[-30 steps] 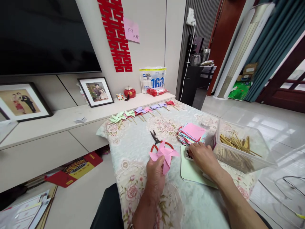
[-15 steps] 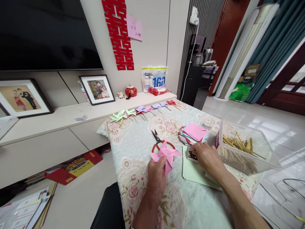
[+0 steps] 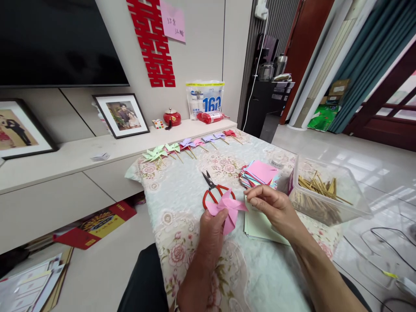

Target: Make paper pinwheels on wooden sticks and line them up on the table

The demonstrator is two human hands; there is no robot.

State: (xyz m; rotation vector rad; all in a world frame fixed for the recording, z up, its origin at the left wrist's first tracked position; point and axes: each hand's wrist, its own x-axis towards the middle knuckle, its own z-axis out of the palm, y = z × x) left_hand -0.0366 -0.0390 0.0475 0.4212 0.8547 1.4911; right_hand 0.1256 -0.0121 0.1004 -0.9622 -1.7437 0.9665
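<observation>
Our left hand [image 3: 212, 232] pinches the pink paper pinwheel [image 3: 226, 209] from below, holding it upright above the tabletop [image 3: 182, 195]. Our right hand [image 3: 276, 208] sits just right of it, fingertips pressed together on something too small for us to make out, pointing left at the pinwheel's centre. The right hand is the nearer free one. Red scissors [image 3: 212, 190] lie just beyond, with the plastic box of sticks [image 3: 325, 193] to the right.

pink pinwheel [image 3: 226, 209], red-handled scissors [image 3: 212, 193]
</observation>
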